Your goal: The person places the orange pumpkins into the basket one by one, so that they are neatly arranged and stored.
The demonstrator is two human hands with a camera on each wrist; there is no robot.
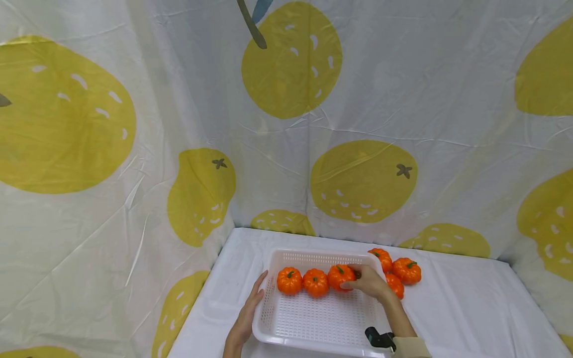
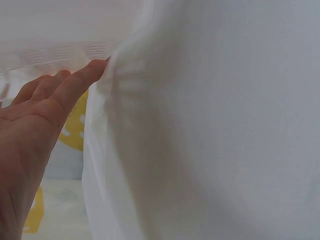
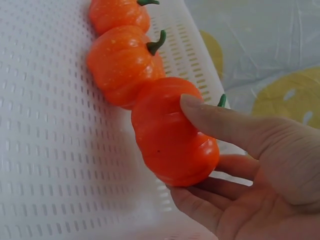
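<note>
Inside the white basket [image 1: 322, 318], near the back edge of the table [image 1: 461, 303], our right grip [image 1: 369, 282] pinches an orange pumpkin [image 1: 338, 278] — our left grip [image 1: 247, 314], fingers straight, touches the basket's left side.

White-clothed table [image 1: 465, 308]; on it, white perforated basket [image 1: 318, 320], three orange pumpkins [image 1: 407, 271] clustered just right.

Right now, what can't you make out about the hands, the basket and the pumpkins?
Head view: part of the held pumpkin, behind the right hand.
Head view: part of the rearmost loose pumpkin, behind the far right corner of the basket.
Right wrist view: part of the row's farthest pumpkin, cut by the top edge.
Left wrist view: part of the left hand, cut by the left edge.
</note>
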